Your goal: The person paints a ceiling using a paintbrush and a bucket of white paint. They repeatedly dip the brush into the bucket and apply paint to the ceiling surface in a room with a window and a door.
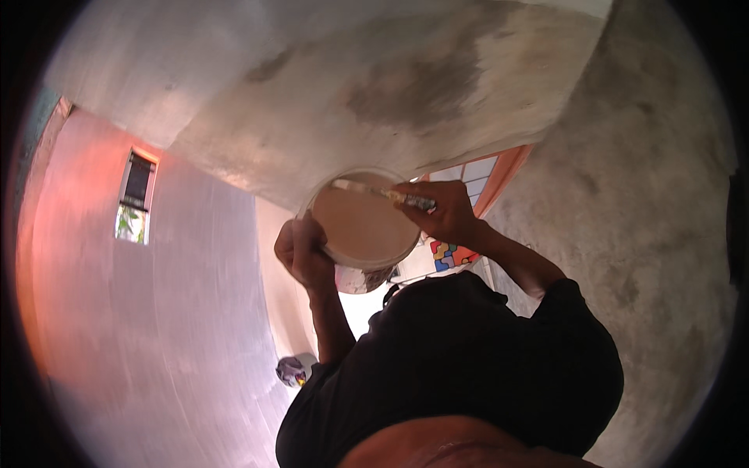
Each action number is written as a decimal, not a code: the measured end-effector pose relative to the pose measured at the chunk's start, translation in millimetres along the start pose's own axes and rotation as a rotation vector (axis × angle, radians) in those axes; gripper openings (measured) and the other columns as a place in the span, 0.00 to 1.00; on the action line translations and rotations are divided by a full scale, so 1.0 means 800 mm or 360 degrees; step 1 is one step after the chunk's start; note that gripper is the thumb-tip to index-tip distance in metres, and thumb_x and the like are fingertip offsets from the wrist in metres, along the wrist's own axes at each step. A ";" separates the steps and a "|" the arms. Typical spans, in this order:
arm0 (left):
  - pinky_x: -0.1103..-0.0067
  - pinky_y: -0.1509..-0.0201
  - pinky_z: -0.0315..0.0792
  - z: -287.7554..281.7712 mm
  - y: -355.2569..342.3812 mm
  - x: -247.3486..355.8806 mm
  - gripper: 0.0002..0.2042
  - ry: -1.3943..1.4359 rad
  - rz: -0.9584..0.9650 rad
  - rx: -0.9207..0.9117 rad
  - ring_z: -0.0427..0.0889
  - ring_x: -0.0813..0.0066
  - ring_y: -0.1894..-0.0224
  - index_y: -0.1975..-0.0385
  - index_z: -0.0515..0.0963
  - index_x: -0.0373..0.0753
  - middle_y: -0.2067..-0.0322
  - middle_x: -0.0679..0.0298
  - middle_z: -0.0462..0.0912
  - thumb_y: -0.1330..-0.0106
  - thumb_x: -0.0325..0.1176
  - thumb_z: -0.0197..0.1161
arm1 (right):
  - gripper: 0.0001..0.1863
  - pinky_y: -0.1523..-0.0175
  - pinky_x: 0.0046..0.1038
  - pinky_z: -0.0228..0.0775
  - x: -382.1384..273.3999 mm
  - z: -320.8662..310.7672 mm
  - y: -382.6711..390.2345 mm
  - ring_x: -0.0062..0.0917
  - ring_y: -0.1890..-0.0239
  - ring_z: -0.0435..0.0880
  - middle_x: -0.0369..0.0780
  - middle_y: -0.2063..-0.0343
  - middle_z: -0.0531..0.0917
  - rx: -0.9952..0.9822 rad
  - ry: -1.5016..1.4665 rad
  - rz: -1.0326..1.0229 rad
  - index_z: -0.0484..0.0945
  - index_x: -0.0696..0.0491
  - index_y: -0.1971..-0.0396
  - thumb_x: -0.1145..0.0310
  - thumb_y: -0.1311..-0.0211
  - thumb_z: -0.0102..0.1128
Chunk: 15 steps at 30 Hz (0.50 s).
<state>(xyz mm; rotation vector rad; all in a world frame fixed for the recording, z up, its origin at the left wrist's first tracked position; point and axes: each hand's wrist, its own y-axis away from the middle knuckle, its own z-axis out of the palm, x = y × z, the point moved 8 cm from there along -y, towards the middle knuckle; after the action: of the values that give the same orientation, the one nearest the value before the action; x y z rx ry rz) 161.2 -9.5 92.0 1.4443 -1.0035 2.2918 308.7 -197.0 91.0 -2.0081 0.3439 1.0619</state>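
Observation:
A round tub point(367, 253) with a pale rim, full of smooth beige liquid point(363, 222), is held up at the middle of the view. My left hand point(303, 249) grips the tub's left side, fingers closed on the rim. My right hand point(441, 210) is closed on a brush point(382, 191) with a speckled handle, at the tub's upper right. The brush lies across the upper part of the tub's opening, its pale end near the far rim; whether it touches the liquid I cannot tell.
Mottled grey plaster walls point(632, 234) curve around me. On the left are a pale wall point(195, 296) and a small window point(136, 195). A red-framed grid point(503, 168) and coloured mats point(451, 253) show beyond the tub. A dark bundle point(290, 371) lies low at the left.

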 end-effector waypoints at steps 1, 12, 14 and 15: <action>0.82 0.73 0.57 -0.005 0.000 -0.001 0.15 0.0063 0.0027 0.0038 0.61 0.80 0.81 0.85 0.64 0.37 0.87 0.66 0.65 0.34 0.30 0.50 | 0.14 0.62 0.21 0.77 -0.010 -0.008 0.004 0.22 0.69 0.86 0.44 0.71 0.85 0.0070 0.0171 -0.0173 0.82 0.58 0.60 0.75 0.49 0.68; 0.82 0.74 0.52 -0.007 -0.003 0.004 0.18 0.0172 0.0044 0.0137 0.57 0.82 0.81 0.87 0.60 0.41 0.88 0.69 0.60 0.30 0.31 0.48 | 0.11 0.64 0.17 0.72 -0.002 -0.292 0.043 0.19 0.69 0.83 0.41 0.72 0.86 0.1235 -0.0325 0.0007 0.81 0.61 0.60 0.77 0.44 0.62; 0.82 0.74 0.53 -0.004 -0.003 0.003 0.18 0.0126 0.0058 0.0159 0.57 0.82 0.82 0.87 0.60 0.42 0.88 0.69 0.60 0.30 0.31 0.47 | 0.11 0.65 0.17 0.72 0.018 -0.373 0.048 0.17 0.71 0.82 0.42 0.74 0.86 0.1640 -0.0036 -0.0118 0.81 0.62 0.59 0.76 0.43 0.61; 0.82 0.74 0.53 -0.004 -0.004 0.003 0.18 0.0093 0.0063 0.0163 0.58 0.82 0.82 0.87 0.60 0.42 0.88 0.68 0.61 0.30 0.31 0.47 | 0.11 0.66 0.17 0.72 0.032 -0.412 0.051 0.16 0.73 0.81 0.41 0.74 0.86 0.1823 0.0116 -0.0073 0.81 0.62 0.59 0.76 0.43 0.61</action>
<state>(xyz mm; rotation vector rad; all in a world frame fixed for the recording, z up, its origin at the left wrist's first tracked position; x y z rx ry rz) 159.5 -5.1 94.9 1.3989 -0.9186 2.4316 486.0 -472.3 150.7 -1.0049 0.7347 0.5263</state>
